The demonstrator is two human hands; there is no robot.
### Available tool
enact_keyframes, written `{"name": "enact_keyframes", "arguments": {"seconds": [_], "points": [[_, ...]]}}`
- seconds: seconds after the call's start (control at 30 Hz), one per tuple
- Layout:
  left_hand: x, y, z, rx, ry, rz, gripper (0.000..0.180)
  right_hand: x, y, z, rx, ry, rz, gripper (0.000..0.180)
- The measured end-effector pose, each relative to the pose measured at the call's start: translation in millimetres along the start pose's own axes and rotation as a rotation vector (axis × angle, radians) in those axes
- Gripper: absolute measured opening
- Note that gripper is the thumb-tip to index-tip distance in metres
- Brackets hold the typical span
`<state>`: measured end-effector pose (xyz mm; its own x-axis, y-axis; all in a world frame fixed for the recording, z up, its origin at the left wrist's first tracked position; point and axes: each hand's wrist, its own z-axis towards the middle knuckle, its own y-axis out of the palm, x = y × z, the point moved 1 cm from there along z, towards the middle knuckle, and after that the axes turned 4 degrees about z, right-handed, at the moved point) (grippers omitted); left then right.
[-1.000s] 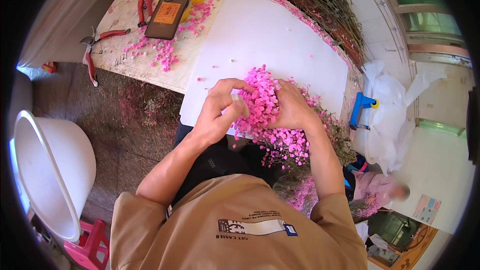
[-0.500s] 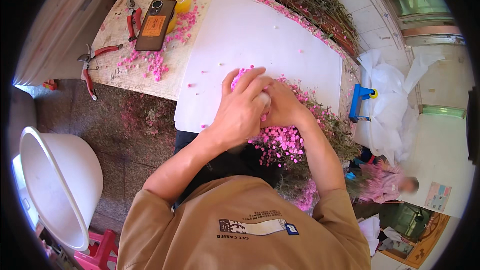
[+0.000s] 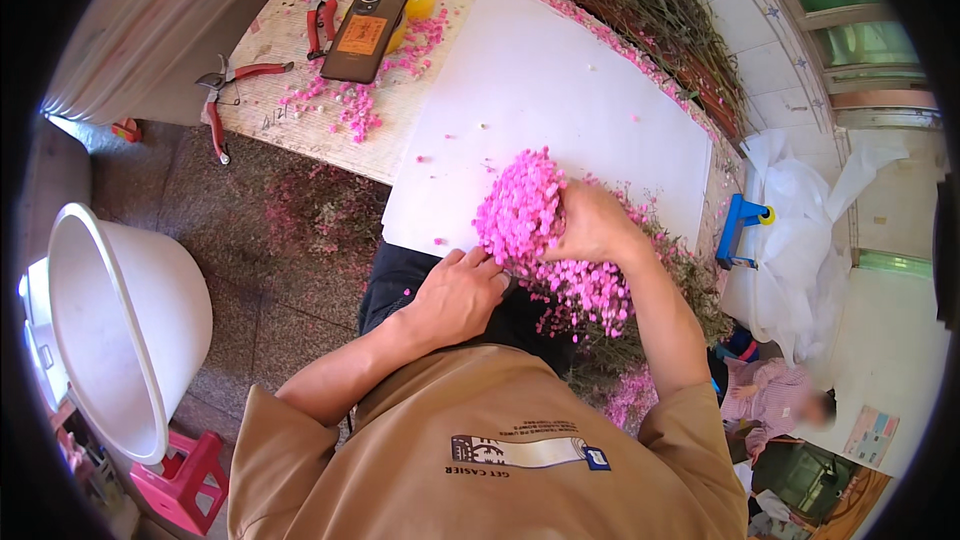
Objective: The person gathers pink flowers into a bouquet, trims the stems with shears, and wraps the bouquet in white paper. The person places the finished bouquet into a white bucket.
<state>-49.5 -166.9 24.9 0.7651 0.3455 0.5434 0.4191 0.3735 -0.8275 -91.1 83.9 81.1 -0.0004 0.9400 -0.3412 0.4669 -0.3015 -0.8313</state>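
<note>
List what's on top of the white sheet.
A few loose pink and whitish blossoms lie on the white sheet. The pink flower bunch in the right hand hides part of the sheet's near side; anything lying beneath the bunch or hand there can't be seen.

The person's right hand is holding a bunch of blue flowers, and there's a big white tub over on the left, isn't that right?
Not quite: the head view shows that the bunch of flowers is pink, not blue. The right hand does hold it, and the big white tub is on the left.
</note>
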Motion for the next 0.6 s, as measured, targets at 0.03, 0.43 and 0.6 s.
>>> {"name": "enact_keyframes", "arguments": {"seconds": [0.03,0.43,0.6], "points": [[-2.2,0.5,2.3,0.022,0.007,0.030,0.021,-6.9,0.9,-5.6,-0.021,0.034,-0.050,0.063],[-8.5,-2.6,29.9,0.006,0.059,0.184,0.060,85.7,-18.5,-162.5,0.200,0.000,0.842,0.091],[-1.6,11.9,49.3,0.002,0.105,0.310,0.028,133.8,51.0,-241.2,0.516,0.148,1.156,0.111]]}}
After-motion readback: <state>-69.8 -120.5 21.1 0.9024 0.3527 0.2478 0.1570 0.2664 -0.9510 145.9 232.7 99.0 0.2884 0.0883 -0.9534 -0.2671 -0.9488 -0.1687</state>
